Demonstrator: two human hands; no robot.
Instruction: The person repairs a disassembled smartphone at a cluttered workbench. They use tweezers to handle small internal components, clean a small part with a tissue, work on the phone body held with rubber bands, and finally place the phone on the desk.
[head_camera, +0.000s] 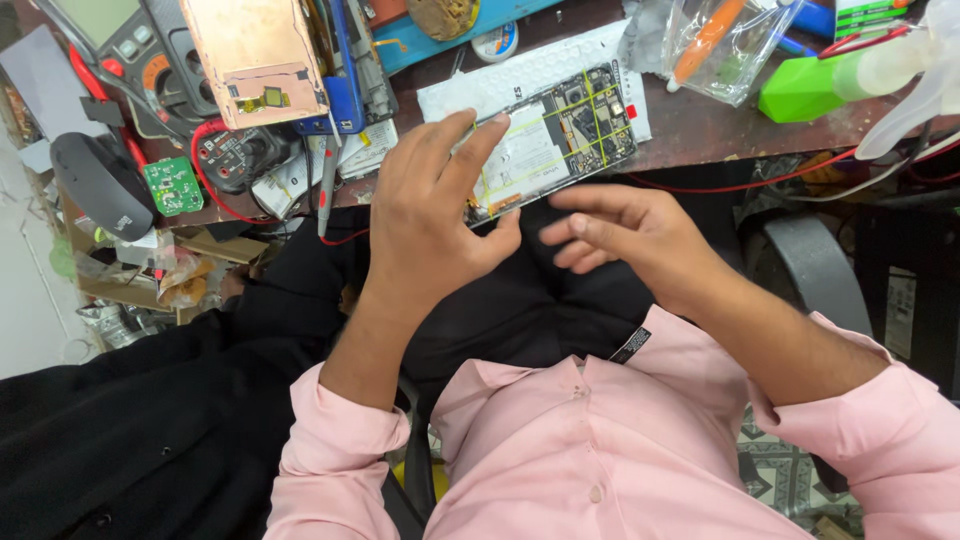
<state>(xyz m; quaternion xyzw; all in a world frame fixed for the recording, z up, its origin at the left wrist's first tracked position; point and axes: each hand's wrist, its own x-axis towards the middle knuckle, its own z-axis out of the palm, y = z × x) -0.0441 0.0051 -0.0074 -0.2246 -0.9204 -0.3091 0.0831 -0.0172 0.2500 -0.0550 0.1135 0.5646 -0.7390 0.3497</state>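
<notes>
An opened smartphone (560, 135), its back removed so the battery and circuit board show, lies tilted at the workbench's near edge. My left hand (430, 215) grips its lower end, fingers wrapped over the top and thumb under. My right hand (625, 232) hovers just below the phone's near edge with its fingers loosely curled, holding nothing. Both arms wear pink sleeves.
A detached gold phone back cover (255, 60) leans at the upper left beside a multimeter (130, 45) and a small green circuit board (172, 186). A white bubble envelope (480, 85) lies under the phone. A green bottle (800, 88), plastic bags (715, 45) and red wires (740, 185) sit right.
</notes>
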